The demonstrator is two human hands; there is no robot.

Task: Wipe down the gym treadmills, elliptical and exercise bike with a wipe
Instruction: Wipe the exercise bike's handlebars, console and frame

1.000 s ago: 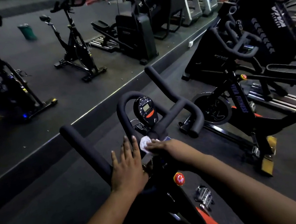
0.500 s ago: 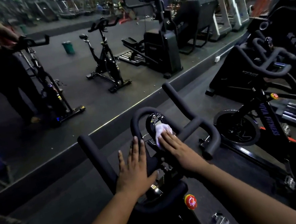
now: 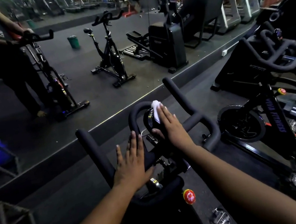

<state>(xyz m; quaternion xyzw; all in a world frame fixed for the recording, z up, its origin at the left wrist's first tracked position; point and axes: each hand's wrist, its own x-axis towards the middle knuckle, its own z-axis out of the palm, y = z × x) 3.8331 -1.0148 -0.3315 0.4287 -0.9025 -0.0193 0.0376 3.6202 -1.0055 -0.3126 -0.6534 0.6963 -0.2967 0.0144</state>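
Observation:
I stand at a black exercise bike; its padded handlebar [image 3: 177,92] forks ahead of me, with a round console [image 3: 147,119] inside the centre loop. My right hand [image 3: 172,127] lies over the console with straight fingers, pressing a white wipe [image 3: 155,108] against the console's upper right edge. The thumb sits under the console's lower rim. My left hand [image 3: 133,163] rests flat on the handlebar's crossbar, fingers straight and slightly spread, holding nothing.
A red knob [image 3: 189,196] and a pedal [image 3: 220,220] sit below the bar. A second black bike [image 3: 273,110] stands close on the right. A mirror wall above a dark ledge [image 3: 53,154] reflects bikes, machines and a person. A metal rack [image 3: 5,219] is at the left.
My right hand slid the wipe from the bar's centre up onto the console and on to its upper edge. The view tilted up. My left hand stayed on the crossbar.

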